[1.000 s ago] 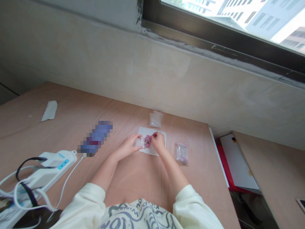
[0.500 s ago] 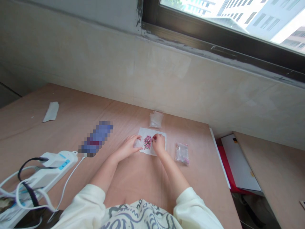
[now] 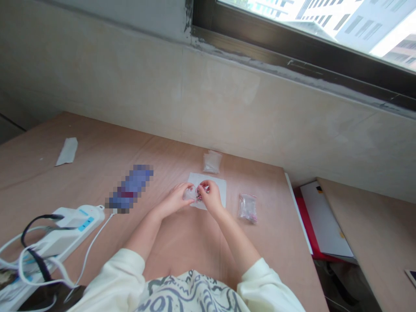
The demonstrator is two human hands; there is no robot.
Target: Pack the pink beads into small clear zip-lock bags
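Observation:
My left hand [image 3: 175,201] holds a small clear plastic bag [image 3: 189,194] between thumb and fingers at the left side of a white sheet [image 3: 219,183]. Fingers pinched together, my right hand [image 3: 212,196] is over the sheet close to the bag's right side. What its fingertips hold is too small to make out. Under and beside them lies a heap of small pink and dark beads [image 3: 198,196], mostly hidden by the right hand.
Clear plastic bags [image 3: 212,162] lie behind the sheet by the wall. To the right is another clear bag [image 3: 247,208] with a few pink pieces inside. A blurred-out blue phone-like object [image 3: 131,188] and a power strip [image 3: 74,229] with cables occupy the left; a paper scrap [image 3: 67,151] lies beyond.
My right hand has moved left from the right edge of the bead heap towards the bag, now covering much of the heap. My left hand stays almost in place with the bag.

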